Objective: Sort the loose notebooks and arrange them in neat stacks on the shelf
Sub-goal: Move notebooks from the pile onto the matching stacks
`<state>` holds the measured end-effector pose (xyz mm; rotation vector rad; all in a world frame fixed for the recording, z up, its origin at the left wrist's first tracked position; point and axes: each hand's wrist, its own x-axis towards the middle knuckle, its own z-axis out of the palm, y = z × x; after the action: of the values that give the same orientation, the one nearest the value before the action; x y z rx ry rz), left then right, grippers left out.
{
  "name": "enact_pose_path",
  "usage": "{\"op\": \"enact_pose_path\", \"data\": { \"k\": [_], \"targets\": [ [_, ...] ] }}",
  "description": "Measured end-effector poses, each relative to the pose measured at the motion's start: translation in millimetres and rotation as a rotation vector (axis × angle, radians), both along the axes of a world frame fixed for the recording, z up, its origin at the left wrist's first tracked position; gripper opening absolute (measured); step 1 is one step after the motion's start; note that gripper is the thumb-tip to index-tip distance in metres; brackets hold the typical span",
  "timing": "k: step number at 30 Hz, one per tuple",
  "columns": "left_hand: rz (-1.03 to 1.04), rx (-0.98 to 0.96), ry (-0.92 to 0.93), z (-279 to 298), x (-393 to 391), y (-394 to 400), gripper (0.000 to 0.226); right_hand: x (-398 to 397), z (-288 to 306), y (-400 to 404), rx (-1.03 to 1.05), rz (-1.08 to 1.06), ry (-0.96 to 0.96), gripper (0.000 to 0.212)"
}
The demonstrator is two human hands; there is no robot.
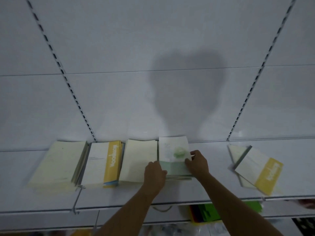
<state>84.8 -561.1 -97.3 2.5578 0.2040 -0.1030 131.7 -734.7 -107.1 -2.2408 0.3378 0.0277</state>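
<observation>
A white shelf (213, 189) carries several notebook stacks. In the middle lies a stack topped by a white notebook with a green picture (173, 150). My left hand (154, 174) holds that stack's near left corner. My right hand (198, 161) grips its right edge, thumb on top. To the left lie a cream stack (139, 160), a white and yellow stack (102, 164) and another cream stack (58, 166). At the right, loose white and yellow notebooks (255, 169) lie askew.
Slotted uprights (68, 86) run up the white back panel. A lower shelf holds green and dark items (206, 213) below the front edge. Bare shelf shows between the middle stack and the loose notebooks.
</observation>
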Motion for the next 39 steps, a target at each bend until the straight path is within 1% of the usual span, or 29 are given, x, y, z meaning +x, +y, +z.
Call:
{"op": "enact_pose_path", "data": {
  "k": [2, 4, 7, 11, 14, 17, 20, 23, 26, 29, 34, 37, 39],
  "targets": [
    [-0.015, 0.048, -0.004, -3, -1, 0, 0.036, 0, 0, 2, -0.038, 0.007, -0.006, 0.034],
    [-0.004, 0.052, -0.012, -7, -2, 2, 0.037, 1, 1, 6, -0.073, 0.022, 0.007, 0.037],
    [0.004, 0.094, -0.067, -9, -1, -2, 0.035, 0, 3, -1, -0.092, 0.005, 0.027, 0.041],
    [0.001, 0.089, -0.191, 5, 4, -31, 0.028, -2, 6, -43, -0.093, -0.077, 0.008, 0.037],
    [-0.058, 0.021, -0.219, 13, 7, -73, 0.023, -7, 11, -92, -0.126, -0.17, 0.004, 0.033],
    [-0.128, -0.068, -0.181, 11, 8, -121, 0.021, -17, 15, -146, -0.152, -0.287, 0.011, 0.034],
    [-0.2, -0.127, -0.123, 2, 8, -167, 0.023, -34, 12, -200, -0.223, -0.39, 0.068, 0.04],
    [-0.276, -0.149, -0.072, -10, 5, -208, 0.029, -51, 4, -244, -0.294, -0.47, 0.164, 0.046],
    [-0.313, -0.173, -0.014, -19, 3, -241, 0.037, -64, -4, -274, -0.308, -0.519, 0.24, 0.058],
    [-0.307, -0.19, 0.027, -21, 9, -266, 0.038, -68, -13, -288, -0.293, -0.485, 0.258, 0.065],
    [-0.275, -0.183, 0.08, -22, 22, -288, 0.037, -65, -19, -285, -0.196, -0.42, 0.192, 0.054],
    [-0.195, -0.22, 0.122, -27, 29, -290, 0.043, -62, -20, -283, -0.11, -0.458, 0.186, 0.053],
    [-0.211, -0.217, 0.143, -30, 31, -289, 0.039, -61, -21, -282, -0.089, -0.472, 0.192, 0.054]
  ]
}}
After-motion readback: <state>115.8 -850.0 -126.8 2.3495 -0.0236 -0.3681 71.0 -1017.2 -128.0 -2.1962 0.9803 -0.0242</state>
